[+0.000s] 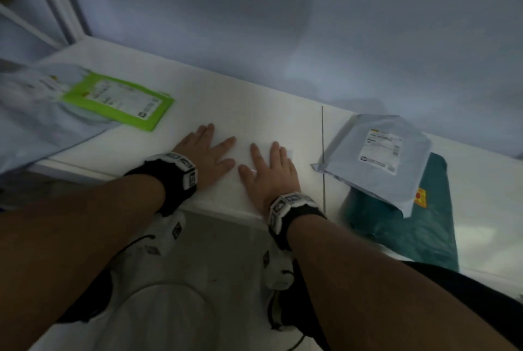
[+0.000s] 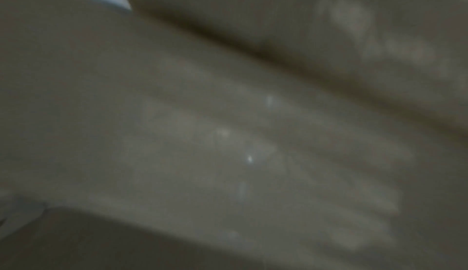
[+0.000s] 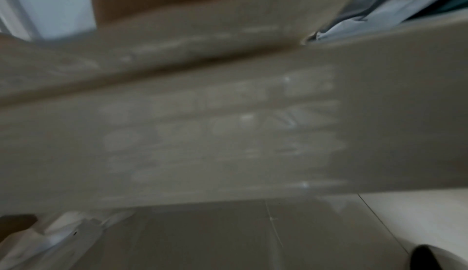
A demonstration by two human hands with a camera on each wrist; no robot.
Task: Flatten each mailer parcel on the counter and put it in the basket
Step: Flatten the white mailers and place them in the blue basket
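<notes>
Flattening step: both hands, left and right, spread flat, pressing white mailer on bench; next, lift it to basket.

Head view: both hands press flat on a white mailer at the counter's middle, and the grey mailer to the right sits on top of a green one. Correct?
Not quite. In the head view the grey mailer lies on a teal mailer; the green mailer is on the left. Both hands, left and right, do press the white mailer.

We're looking down on a white counter meeting a pale bluish wall, dimly lit. At far left we catch a white frame, and grey floor below.
</notes>
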